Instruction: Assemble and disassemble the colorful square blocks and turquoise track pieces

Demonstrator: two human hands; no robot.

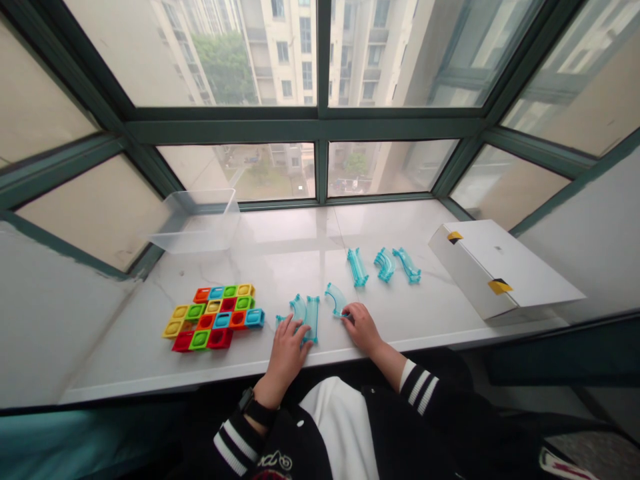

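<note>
Right hand (362, 328): grip closed on translucent blue curved plastic track (336, 300). Left hand (289, 341) touches translucent blue straight plastic track (313, 312); grip indeterminate.

– What is carried by the white windowsill (400, 317)?
– Near its front edge, toward the left, a patch of coloured blocks (221, 320) is laid out; at the far left corner a clear tub (200, 238) is set.
– And elsewhere?
– By the middle of the front edge, turquoise pieces (312, 319) are grouped, one partly hidden. Just right of them a curved piece (336, 298) is seen. Three more pieces (387, 266) are spread farther back, and toward the right end a white box (510, 263) is placed.
</note>
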